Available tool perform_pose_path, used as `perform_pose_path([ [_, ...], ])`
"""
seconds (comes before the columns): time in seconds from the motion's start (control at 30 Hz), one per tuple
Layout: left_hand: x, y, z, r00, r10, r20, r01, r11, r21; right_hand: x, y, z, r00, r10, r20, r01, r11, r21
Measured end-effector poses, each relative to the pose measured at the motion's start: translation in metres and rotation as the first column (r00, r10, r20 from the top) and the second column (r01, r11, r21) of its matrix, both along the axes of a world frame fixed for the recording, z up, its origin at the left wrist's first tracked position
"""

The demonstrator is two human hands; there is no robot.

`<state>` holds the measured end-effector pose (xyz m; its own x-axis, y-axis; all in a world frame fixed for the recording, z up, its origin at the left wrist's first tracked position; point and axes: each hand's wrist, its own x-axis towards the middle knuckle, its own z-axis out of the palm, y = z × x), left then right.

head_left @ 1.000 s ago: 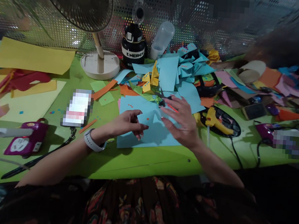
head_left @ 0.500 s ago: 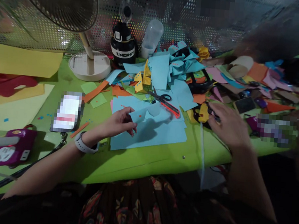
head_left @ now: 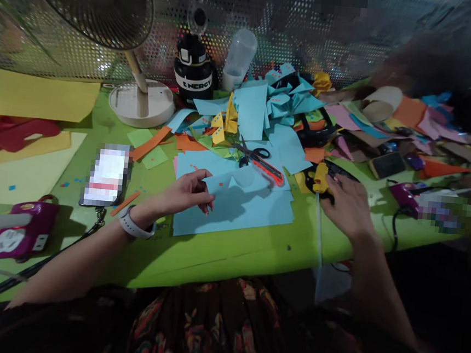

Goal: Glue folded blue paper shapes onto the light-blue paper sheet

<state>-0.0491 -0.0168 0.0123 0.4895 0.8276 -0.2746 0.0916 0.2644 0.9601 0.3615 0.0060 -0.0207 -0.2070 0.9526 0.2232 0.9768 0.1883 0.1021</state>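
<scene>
Head view: the left hand point(head_left: 196, 192) pinches a blue paper piece point(head_left: 231, 182) at its left end, above blue sheets point(head_left: 244, 216) on the worktop point(head_left: 249, 254). It looks light, thin and easily creased, so a soft edge hold suits it. The right hand point(head_left: 347, 201) touches a yellow glue gun point(head_left: 320, 179); whether that grip is closed I cannot tell. The gun seems stiff plastic, best taken by its handle.

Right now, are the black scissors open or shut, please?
Open. The black scissors lie with their two blades spread apart at the tips, and their handle loops stand apart too.
</scene>
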Motion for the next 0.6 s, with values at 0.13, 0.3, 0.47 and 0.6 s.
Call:
perform_pose_path([
  [0.13,0.001,-0.001,-0.003,1.0,-0.008,0.009,0.008,0.999,-0.039,-0.047,-0.008,0.019,0.971,0.223,-0.087,-0.201,0.957,0.209],
  [0.3,0.0,-0.001,-0.007,0.999,-0.015,0.043,0.017,0.999,-0.051,-0.064,-0.005,0.03,0.97,0.227,-0.085,-0.205,0.957,0.206],
  [0.47,-0.001,0.002,-0.012,0.999,-0.028,0.045,0.03,0.999,-0.035,-0.029,0.013,0.008,0.997,-0.078,-0.021,0.08,0.991,0.11],
  [0.6,-0.001,0.002,-0.013,0.999,-0.029,0.032,0.031,0.999,-0.043,-0.016,0.024,-0.006,0.985,-0.171,0.03,0.168,0.983,0.078],
])
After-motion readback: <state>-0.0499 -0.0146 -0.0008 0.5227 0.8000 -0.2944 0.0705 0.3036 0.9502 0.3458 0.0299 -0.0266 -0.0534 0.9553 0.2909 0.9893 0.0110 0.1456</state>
